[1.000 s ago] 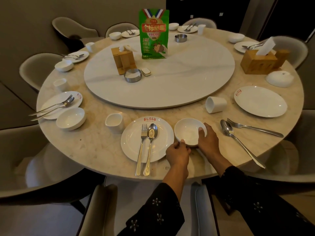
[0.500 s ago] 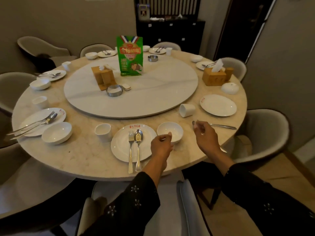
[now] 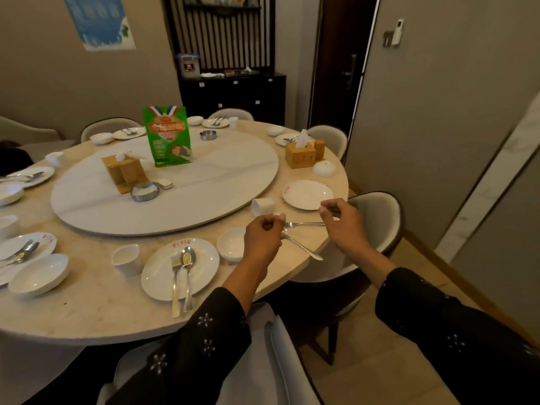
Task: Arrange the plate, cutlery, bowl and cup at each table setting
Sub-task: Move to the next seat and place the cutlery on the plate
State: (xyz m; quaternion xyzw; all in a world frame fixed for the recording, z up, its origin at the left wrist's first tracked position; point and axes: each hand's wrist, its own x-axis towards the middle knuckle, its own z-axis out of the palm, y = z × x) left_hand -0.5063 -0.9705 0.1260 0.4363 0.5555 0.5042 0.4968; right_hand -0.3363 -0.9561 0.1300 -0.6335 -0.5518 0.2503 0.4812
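The near setting has a white plate [image 3: 204, 260] carrying a fork and spoon, a white bowl [image 3: 230, 244] to its right and a cup [image 3: 127, 260] to its left. Further right, a loose fork [image 3: 304, 223] and spoon [image 3: 304, 248] lie on the table beside a bare plate [image 3: 306, 194], a cup on its side [image 3: 263, 206] and an upturned bowl [image 3: 324, 168]. My left hand [image 3: 263, 238] hovers loosely curled, hiding the loose spoon's bowl end. My right hand [image 3: 342, 220] hovers loosely curled over the loose fork's handle end. Neither hand visibly grips anything.
A round marble table [image 3: 87, 302] holds a large turntable [image 3: 204, 185] with a green bag [image 3: 166, 135], wooden tissue boxes [image 3: 125, 172] and metal ashtrays. Another tissue box [image 3: 301, 154] stands at the right rim. Padded chairs [image 3: 377, 217] ring the table; other settings lie around it.
Both hands let go of the near bowl and moved right to the loose fork and spoon. The view lifted and turned right.
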